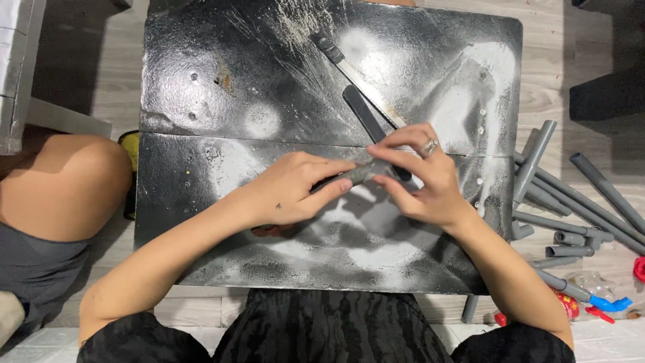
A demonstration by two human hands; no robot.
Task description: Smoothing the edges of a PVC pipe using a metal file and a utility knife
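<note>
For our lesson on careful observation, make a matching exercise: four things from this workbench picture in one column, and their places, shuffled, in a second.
Things:
1. short grey pipe piece
2. ring
3. long grey pipes
4. black flat tool

Places:
A. on the floor beside the table
B. lying on the table beyond the hands
C. held between both hands
D. on a finger of the right hand

Pairs: 1-C, 2-D, 3-A, 4-B
</note>
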